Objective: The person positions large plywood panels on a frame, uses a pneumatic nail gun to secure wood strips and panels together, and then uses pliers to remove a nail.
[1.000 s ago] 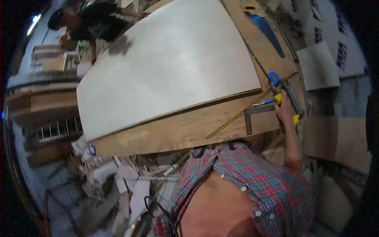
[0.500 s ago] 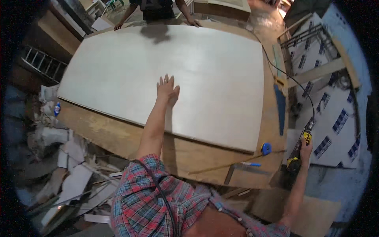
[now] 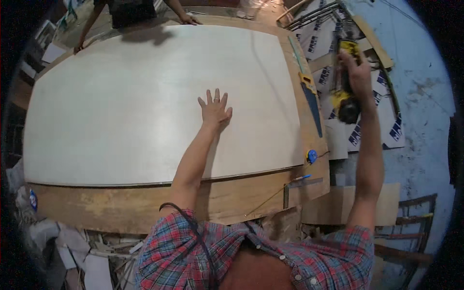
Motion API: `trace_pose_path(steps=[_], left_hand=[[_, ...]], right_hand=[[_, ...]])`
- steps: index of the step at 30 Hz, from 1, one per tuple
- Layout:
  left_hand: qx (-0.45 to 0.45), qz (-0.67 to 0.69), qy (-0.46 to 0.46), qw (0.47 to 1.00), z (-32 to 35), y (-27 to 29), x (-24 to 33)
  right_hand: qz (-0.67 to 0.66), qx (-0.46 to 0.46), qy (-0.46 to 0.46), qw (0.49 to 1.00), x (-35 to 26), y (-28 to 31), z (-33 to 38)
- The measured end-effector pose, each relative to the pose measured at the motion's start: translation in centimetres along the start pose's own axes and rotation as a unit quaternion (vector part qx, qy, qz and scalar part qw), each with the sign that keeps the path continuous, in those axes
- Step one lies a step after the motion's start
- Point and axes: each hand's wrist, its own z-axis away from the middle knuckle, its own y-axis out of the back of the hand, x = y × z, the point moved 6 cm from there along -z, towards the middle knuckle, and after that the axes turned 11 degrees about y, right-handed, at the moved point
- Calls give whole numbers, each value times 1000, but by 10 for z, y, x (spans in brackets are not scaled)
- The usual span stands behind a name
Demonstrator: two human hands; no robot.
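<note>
My left hand [image 3: 215, 110] lies flat with fingers spread on a large white board [image 3: 121, 106] that rests on a brown plywood sheet [image 3: 145, 203]. My right hand [image 3: 356, 72] is raised off the right side of the bench and grips a yellow and black power tool [image 3: 344, 92], held over the floor. A black cord runs over my left shoulder.
Another person's hands [image 3: 189, 19] press on the far edge of the white board. A handsaw [image 3: 309, 99], a blue tape measure [image 3: 311, 156], a metal square [image 3: 299, 186] and a pencil lie along the plywood's right edge. Printed panels [image 3: 382, 130] and scrap wood cover the floor.
My right hand has lifted the power tool from low beside the bench to up and further forward. My left hand stays flat on the white board. My view has shifted closer.
</note>
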Motion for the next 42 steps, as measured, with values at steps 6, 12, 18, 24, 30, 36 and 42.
trace_pose_path(steps=[6, 12, 18, 24, 30, 36, 42], left_hand=[[-42, -51, -12, 998, -9, 12, -4], [-51, 5, -37, 998, -2, 12, -25], [-43, 64, 47, 996, 92, 5, -74], [23, 234, 280, 931, 265, 24, -185], [251, 380, 484, 747, 542, -41, -293], [142, 493, 755, 410, 798, -276, -315], [114, 563, 767, 286, 871, -335, -275]], right_hand=[[-145, -97, -151, 973, -90, -127, 82], [-310, -142, -208, 917, -130, -178, 209], [-392, -174, -180, 885, -95, -165, 304], [-555, -153, -203, 792, -72, -193, 299], [-558, -191, -162, 791, -129, -230, 268], [-639, -268, -178, 698, -268, -331, 283], [-647, -347, -243, 634, -412, -487, 332]])
